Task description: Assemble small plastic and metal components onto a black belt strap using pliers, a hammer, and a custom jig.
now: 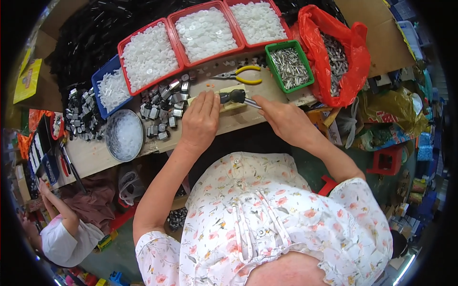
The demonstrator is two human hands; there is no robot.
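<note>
My right hand (285, 121) grips the metal shaft of a small hammer (237, 96) with a black head. The head is over a pale yellow block (229, 106) on the bench. My left hand (200, 121) lies on the block's left end, fingers together, pinching something mostly hidden. A small dark piece (224, 98) shows at its fingertips, close to the hammer head. Just beyond are yellow-handled pliers (248, 75). Loose silver-and-black parts (162, 107) lie left of my left hand.
Red trays (177, 45) of white plastic pieces line the back, beside a green basket (312, 78) of metal pins and a red bag (357, 62). A metal bowl (142, 138) and a blue tray (101, 107) stand left. Another person (71, 238) sits at lower left.
</note>
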